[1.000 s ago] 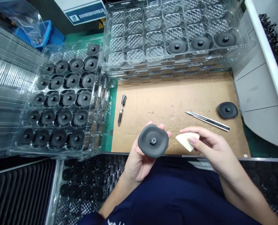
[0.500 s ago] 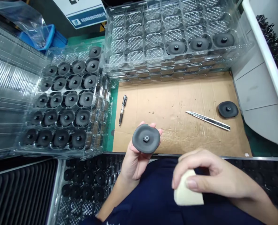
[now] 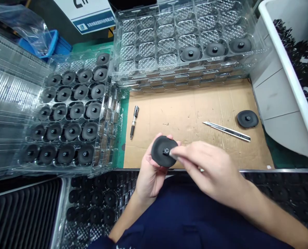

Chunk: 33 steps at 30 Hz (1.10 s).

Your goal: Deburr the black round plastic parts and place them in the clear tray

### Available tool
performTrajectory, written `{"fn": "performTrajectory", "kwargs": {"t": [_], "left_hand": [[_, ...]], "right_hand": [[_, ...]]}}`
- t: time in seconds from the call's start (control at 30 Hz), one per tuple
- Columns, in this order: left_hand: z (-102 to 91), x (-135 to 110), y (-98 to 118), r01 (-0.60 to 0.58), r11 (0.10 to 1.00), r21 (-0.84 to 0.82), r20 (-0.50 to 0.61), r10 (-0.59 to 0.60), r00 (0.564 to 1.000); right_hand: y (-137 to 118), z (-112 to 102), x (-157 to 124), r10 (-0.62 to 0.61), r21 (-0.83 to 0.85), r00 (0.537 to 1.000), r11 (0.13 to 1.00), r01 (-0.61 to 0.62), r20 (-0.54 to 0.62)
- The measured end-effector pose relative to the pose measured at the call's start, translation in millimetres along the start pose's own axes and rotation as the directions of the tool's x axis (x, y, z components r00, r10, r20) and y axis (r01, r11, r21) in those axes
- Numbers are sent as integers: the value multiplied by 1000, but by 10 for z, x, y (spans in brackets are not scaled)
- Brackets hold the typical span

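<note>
My left hand (image 3: 152,169) holds up a black rounded rubber disc (image 3: 159,150) from beneath, its fingers curled around the far edge. A small metal-tipped post stands at the disc's middle. My right hand (image 3: 208,164) is pinched, fingertips against this post and the disc's right side. Only a small pale bit of the cream-coloured cloth (image 3: 202,169) shows under the right fingers; the rest is hidden in the blurred hand. Another black disc (image 3: 247,118) lies on the cardboard (image 3: 174,107) at the right.
A utility knife (image 3: 226,131) and a pen (image 3: 134,122) lie on the cardboard. Stacked clear trays with black discs stand at the left (image 3: 106,114) and back (image 3: 169,74). A white bin (image 3: 281,86) of black parts is on the right, a blue box (image 3: 54,45) at back left.
My right hand has moved left and up from near my body to the disc, and the cream-coloured cloth is now mostly hidden. The disc has tilted slightly in my left hand.
</note>
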<state>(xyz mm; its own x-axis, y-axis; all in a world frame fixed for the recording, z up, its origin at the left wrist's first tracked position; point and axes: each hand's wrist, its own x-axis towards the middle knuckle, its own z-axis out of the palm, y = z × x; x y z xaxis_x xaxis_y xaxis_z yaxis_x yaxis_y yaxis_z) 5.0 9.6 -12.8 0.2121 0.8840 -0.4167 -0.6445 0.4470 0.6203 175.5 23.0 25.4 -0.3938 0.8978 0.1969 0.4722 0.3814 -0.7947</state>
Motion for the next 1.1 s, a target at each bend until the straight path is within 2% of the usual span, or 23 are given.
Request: {"fn": "performTrajectory", "kwargs": {"t": [0.07, 0.17, 0.27, 0.33, 0.37, 0.43, 0.47, 0.53, 0.63, 0.7, 0.77, 0.8, 0.83, 0.9, 0.97, 1.03, 1.1], "left_hand": [[-8, 0, -9, -18, 1000, 11, -15, 18, 1000], [-19, 5, -25, -37, 999, 7, -14, 37, 999], [-18, 11, -20, -9, 1000, -24, 5, 9, 1000], [-10, 15, 0, -7, 998, -64, 7, 8, 1000], [-5, 17, 13, -5, 996, -86, 9, 6, 1000], [6, 20, 41, 21, 992, -125, 22, -19, 1000], [10, 20, 52, 42, 989, -140, 30, -38, 999], [14, 22, 64, 71, 986, -154, 40, -65, 997], [20, 29, 51, 85, 986, -142, 32, -82, 996], [33, 33, 26, 94, 989, -117, 26, -91, 995], [57, 30, -3, 90, 993, -79, 9, -89, 996], [72, 24, -15, 84, 995, -56, -5, -84, 996], [87, 15, -22, 76, 997, -33, -25, -77, 997], [112, -9, -20, 71, 997, 2, -73, -70, 995], [124, -33, -1, 51, 999, 17, -117, -49, 992], [130, -48, 21, 24, 999, 28, -148, -19, 989], [142, -52, 35, 11, 999, 44, -158, -4, 987]], "right_hand": [[-10, 28, 18, 7, -3, 999, 1000, -7, 46], [-36, 32, 4, 14, -25, 999, 1000, -15, -42], [1, 10, -23, 48, 134, 998, 990, -54, 52], [138, 28, -61, 175, 261, 984, 949, -176, 25], [243, 58, -94, 274, 306, 961, 919, -247, -47], [491, 162, -193, 458, 353, 872, 855, -380, -171], [614, 230, -254, 511, 341, 839, 835, -433, -186], [810, 362, -378, 540, 253, 832, 829, -499, -130], [871, 436, -454, 520, 156, 852, 847, -508, -51], [729, 363, -377, 511, 166, 855, 854, -493, -90], [474, 236, -216, 433, 159, 881, 899, -408, -191], [326, 177, -125, 336, 137, 908, 941, -311, -251], [178, 131, -40, 233, 103, 939, 972, -213, -254], [-72, 92, 94, 2, 17, 978, 1000, 2, -208], [-221, 106, 174, -132, 12, 986, 991, 134, -104], [-270, 136, 226, -164, 70, 986, 984, 162, 29], [-260, 163, 268, -151, 71, 986, 987, 147, 68]]}}
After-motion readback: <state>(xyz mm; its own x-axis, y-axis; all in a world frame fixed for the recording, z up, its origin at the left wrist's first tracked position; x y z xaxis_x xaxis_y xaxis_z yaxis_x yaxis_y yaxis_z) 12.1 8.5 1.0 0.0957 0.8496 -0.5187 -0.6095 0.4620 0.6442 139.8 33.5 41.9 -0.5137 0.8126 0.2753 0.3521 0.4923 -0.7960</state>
